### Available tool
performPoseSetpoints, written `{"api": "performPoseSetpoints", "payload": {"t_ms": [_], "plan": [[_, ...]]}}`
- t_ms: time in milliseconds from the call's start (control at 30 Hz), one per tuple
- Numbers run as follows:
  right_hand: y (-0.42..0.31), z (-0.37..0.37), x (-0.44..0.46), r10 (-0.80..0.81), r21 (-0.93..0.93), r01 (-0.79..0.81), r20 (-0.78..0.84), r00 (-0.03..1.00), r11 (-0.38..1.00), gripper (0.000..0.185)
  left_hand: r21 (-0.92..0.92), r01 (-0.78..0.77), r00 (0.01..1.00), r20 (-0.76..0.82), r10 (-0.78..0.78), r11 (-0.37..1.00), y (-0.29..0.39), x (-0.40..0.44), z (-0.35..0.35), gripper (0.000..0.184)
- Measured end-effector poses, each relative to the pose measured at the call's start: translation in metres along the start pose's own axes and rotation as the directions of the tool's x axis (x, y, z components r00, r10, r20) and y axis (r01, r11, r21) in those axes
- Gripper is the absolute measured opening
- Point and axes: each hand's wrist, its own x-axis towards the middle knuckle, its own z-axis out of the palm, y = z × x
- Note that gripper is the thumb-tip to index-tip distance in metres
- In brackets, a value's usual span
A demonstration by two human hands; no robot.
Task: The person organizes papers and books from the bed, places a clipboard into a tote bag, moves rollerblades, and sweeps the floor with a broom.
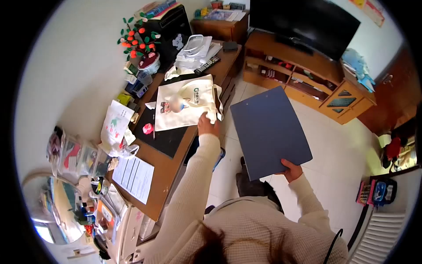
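Note:
A dark blue flat folder (270,132) is held up over the floor, tilted. My right hand (291,170) grips its lower right edge, thumb on the front face and the other fingers mostly hidden behind. On the desk lies a cream cloth tote bag (176,119) with printed figures and green lettering, flat on a black mat (169,147). At the bag's near right corner, my left hand (208,125) has its fingers closed on the cloth edge.
The wooden desk (151,209) also carries a printed sheet (134,178), a pink crumpled item (148,128), a remote control (207,65) and an artificial fruit plant (140,44). Beyond stand a TV cabinet (285,83) and a large television (303,24).

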Motion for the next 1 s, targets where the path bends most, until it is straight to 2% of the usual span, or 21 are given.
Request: {"api": "performPoseSetpoints", "payload": {"t_ms": [33, 67, 167, 200, 233, 300, 333, 367, 433, 500, 533, 567, 667, 700, 767, 800, 833, 900, 933, 967, 1000], "plan": [[-0.005, -0.005, 0.021, 0.038, 0.008, -0.038, -0.007, 0.999, 0.999, 0.049, 0.203, -0.072, 0.995, -0.057, 0.085, 0.977, -0.002, 0.022, 0.02, 0.052], [-0.012, -0.01, 0.041, 0.06, 0.006, -0.06, 0.003, 0.998, 0.998, 0.049, 0.259, 0.005, 0.998, 0.063, -0.022, 0.966, 0.015, 0.041, 0.024, 0.056], [-0.048, -0.005, 0.092, 0.095, -0.018, -0.095, 0.016, 0.995, 0.995, 0.05, 0.505, 0.054, 0.974, 0.163, -0.157, 0.862, 0.025, 0.089, 0.056, 0.071], [-0.057, -0.002, 0.102, 0.105, -0.04, -0.105, 0.012, 0.994, 0.994, 0.051, 0.584, 0.054, 0.962, 0.187, -0.199, 0.81, 0.025, 0.1, 0.061, 0.068], [-0.063, -0.004, 0.114, 0.133, -0.042, -0.132, 0.009, 0.991, 0.99, 0.051, 0.594, 0.066, 0.955, 0.195, -0.223, 0.802, 0.017, 0.107, 0.07, 0.068], [-0.075, -0.004, 0.137, 0.226, -0.086, -0.221, 0.049, 0.973, 0.971, 0.052, 0.635, 0.216, 0.904, 0.158, -0.398, 0.742, -0.003, 0.116, 0.084, 0.06], [-0.081, -0.003, 0.149, 0.245, -0.089, -0.239, 0.054, 0.968, 0.967, 0.052, 0.594, 0.332, 0.835, 0.177, -0.521, 0.733, 0.003, 0.12, 0.077, 0.05], [-0.084, -0.001, 0.158, 0.216, -0.102, -0.207, 0.078, 0.973, 0.973, 0.052, 0.607, 0.34, 0.823, 0.177, -0.54, 0.718, -0.02, 0.121, 0.083, 0.05], [-0.088, -0.001, 0.167, 0.212, -0.106, -0.202, 0.09, 0.973, 0.974, 0.052, 0.558, 0.3, 0.92, 0.046, -0.389, 0.774, -0.081, 0.111, 0.098, 0.039], [-0.089, 0.001, 0.182, 0.264, -0.122, -0.244, 0.182, 0.947, 0.962, 0.046, 0.331, 0.475, 0.88, -0.207, -0.429, 0.815, -0.037, 0.119, 0.057, 0.035], [-0.095, 0.009, 0.186, 0.311, -0.134, -0.288, 0.207, 0.927, 0.948, 0.046, 0.359, 0.366, 0.913, -0.317, -0.257, 0.858, -0.049, 0.12, 0.054, 0.037], [-0.095, 0.013, 0.188, 0.32, -0.131, -0.298, 0.206, 0.925, 0.946, 0.046, 0.324, 0.256, 0.938, -0.313, -0.152, 0.911, -0.044, 0.123, 0.039, 0.034], [-0.092, 0.025, 0.199, 0.376, -0.169, -0.345, 0.216, 0.901, 0.923, 0.048, 0.332, 0.082, 0.942, -0.334, 0.036, 0.94, -0.036, 0.132, 0.017, 0.028], [-0.086, 0.027, 0.204, 0.358, -0.169, -0.325, 0.229, 0.905, 0.93, 0.05, 0.339, 0.088, 0.942, -0.333, 0.032, 0.937, -0.045, 0.129, 0.018, 0.028], [-0.083, 0.037, 0.211, 0.344, -0.166, -0.31, 0.243, 0.907, 0.936, 0.051, 0.251, 0.077, 0.997, -0.037, -0.07, 0.965, -0.059, 0.126, 0.021, 0.027], [-0.086, 0.041, 0.214, 0.38, -0.181, -0.341, 0.269, 0.885, 0.922, 0.053, 0.315, 0.115, 0.991, 0.031, -0.132, 0.942, -0.066, 0.123, 0.023, 0.022], [-0.089, 0.044, 0.215, 0.416, -0.197, -0.372, 0.293, 0.861, 0.907, 0.054, 0.315, 0.118, 0.99, 0.032, -0.135, 0.942, -0.062, 0.125, 0.022, 0.022], [-0.093, 0.048, 0.22, 0.447, -0.214, -0.398, 0.285, 0.848, 0.892, 0.052, 0.441, 0.208, 0.963, 0.064, -0.262, 0.873, -0.047, 0.134, 0.017, 0.019], [-0.094, 0.049, 0.223, 0.471, -0.226, -0.419, 0.278, 0.837, 0.879, 0.051, 0.558, 0.175, 0.983, -0.056, -0.174, 0.811, -0.025, 0.137, 0.012, 0.018], [-0.093, 0.049, 0.226, 0.472, -0.226, -0.421, 0.278, 0.836, 0.879, 0.051, 0.559, 0.176, 0.983, -0.056, -0.175, 0.811, -0.018, 0.141, 0.009, 0.018], [-0.091, 0.047, 0.23, 0.489, -0.231, -0.435, 0.295, 0.821, 0.87, 0.054, 0.549, 0.203, 0.979, -0.131, -0.157, 0.811, -0.014, 0.145, 0.007, 0.018]]}}
